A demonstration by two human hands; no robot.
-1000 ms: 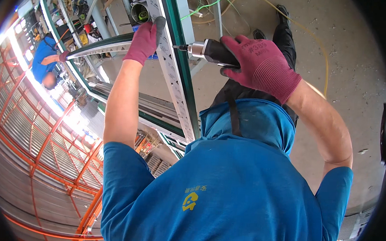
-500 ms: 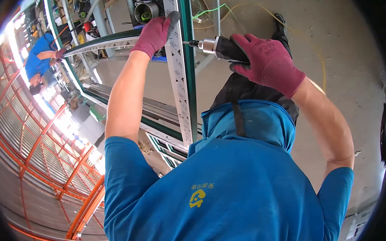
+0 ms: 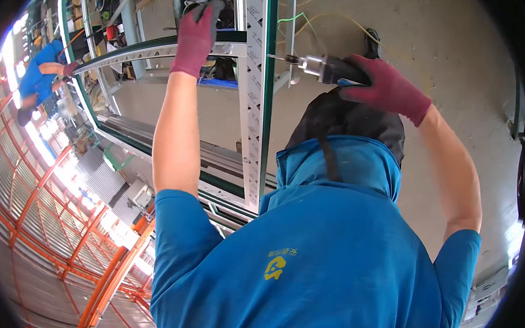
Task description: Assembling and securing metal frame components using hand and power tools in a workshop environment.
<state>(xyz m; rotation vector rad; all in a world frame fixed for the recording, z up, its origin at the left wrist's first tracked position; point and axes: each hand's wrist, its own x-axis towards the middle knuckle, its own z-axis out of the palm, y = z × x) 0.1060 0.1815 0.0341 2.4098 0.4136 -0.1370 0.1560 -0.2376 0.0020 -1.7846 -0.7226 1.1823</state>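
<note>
- Grey floor (image 3: 452, 49), dotted with small specks
- Orange beams (image 3: 111, 276) crossing at lower left
- Ribbed grey panels (image 3: 13, 172) behind the beams
- Bright white light (image 3: 122, 235) at left

A head-worn fisheye looks down from close above the blue shirt (image 3: 329, 245)

workshop: orange girders (image 3: 107, 280), power drill (image 3: 333, 69)
</note>
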